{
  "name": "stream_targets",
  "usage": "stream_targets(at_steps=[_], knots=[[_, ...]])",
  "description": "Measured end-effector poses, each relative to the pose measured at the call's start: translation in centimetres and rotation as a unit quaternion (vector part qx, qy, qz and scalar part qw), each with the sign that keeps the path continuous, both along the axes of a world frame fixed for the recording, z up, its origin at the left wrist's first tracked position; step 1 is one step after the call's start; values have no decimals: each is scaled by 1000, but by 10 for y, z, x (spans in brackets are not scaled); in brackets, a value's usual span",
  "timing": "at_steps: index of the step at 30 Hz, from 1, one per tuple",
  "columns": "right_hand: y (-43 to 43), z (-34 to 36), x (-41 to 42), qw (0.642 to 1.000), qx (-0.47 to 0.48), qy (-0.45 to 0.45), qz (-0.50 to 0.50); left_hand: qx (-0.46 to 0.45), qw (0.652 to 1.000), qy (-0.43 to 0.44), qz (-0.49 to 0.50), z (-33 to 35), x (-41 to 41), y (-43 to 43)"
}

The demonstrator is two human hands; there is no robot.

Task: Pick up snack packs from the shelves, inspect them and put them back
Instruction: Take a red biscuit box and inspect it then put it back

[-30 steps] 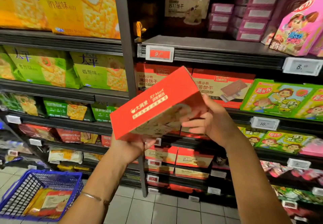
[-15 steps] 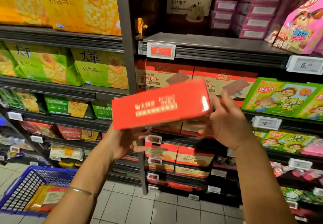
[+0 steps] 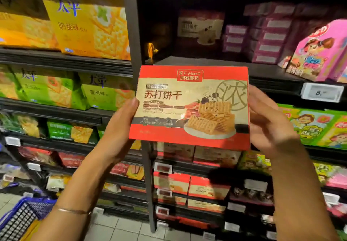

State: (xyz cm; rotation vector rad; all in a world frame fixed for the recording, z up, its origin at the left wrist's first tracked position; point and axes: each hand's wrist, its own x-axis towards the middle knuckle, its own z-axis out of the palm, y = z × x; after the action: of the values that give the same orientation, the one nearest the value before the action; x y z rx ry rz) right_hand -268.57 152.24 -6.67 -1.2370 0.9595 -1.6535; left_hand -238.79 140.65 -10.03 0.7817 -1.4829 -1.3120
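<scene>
A red and beige cracker box with a picture of stacked soda crackers is held upright in front of the shelves, its printed front facing me. My left hand grips its left edge, thumb on the front. My right hand grips its right edge, with the fingers mostly behind the box. A thin bracelet sits on my left wrist. More red boxes of a similar kind stand on the lower shelves behind.
Dark shelves carry yellow cracker bags and green cracker bags at left, pink boxes and green cartoon boxes at right. A dark upright post divides the bays. A blue shopping basket stands on the tiled floor at lower left.
The box has been turned from its red side panel to its printed front, now upright. It has come up and closer to me, with both hands still on it.
</scene>
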Motion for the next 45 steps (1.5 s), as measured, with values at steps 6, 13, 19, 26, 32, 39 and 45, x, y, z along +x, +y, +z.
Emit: stream_targets(at_steps=[6,13,19,26,32,39,45], knots=[[-34,69,-13,989,-10,14,-146,-173,981,-35,80,74,-32,-39],[-93,117,-26,978,32,69,-194,-191,959,-100,186,117,-67,-79],[-122,136,-32,960,0,127,-248,-224,937,-130,236,149,-90,-99],[-139,117,-21,963,-10,90,-253,-123,967,-15,223,133,-111,-119],[-142,99,-18,968,-8,95,-230,-114,971,-48,205,118,-108,-129],[-148,85,-5,970,28,97,-220,-84,979,-44,178,117,-111,-128],[-141,82,-5,971,64,47,-225,-70,986,-23,152,114,-100,-108]])
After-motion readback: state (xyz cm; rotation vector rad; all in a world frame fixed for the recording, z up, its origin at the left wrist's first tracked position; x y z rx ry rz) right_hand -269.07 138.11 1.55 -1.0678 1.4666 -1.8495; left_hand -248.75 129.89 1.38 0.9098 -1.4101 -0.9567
